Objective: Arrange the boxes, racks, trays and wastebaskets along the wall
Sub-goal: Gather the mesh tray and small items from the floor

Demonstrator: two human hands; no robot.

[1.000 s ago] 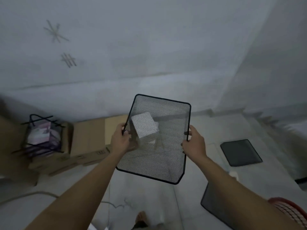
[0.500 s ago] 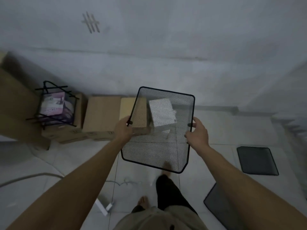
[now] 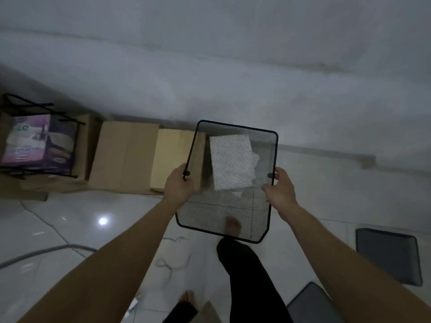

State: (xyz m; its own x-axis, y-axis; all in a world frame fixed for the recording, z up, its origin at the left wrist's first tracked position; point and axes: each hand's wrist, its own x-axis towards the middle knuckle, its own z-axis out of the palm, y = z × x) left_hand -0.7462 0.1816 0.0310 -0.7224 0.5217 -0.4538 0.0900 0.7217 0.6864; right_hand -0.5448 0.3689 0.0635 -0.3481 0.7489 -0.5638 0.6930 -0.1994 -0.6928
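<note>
I hold a black mesh wastebasket (image 3: 227,213) in the air in front of me, seen from above through its open top. My left hand (image 3: 178,186) grips its left rim and my right hand (image 3: 281,190) grips its right rim. Through the mesh a white box (image 3: 232,160) shows on the floor by the wall. Flat cardboard boxes (image 3: 126,157) lie along the wall to the left. A black wire rack (image 3: 39,138) holding a purple box stands at the far left.
Two dark mesh trays lie on the floor at the right, one (image 3: 389,257) further out and one (image 3: 312,306) near my leg. A thin cable (image 3: 170,259) trails over the white tiles. My legs and bare feet are below the basket.
I have stepped closer to the wall and looked further down. The basket has come lower and nearer the boxes on the floor, both hands keeping their grip.
</note>
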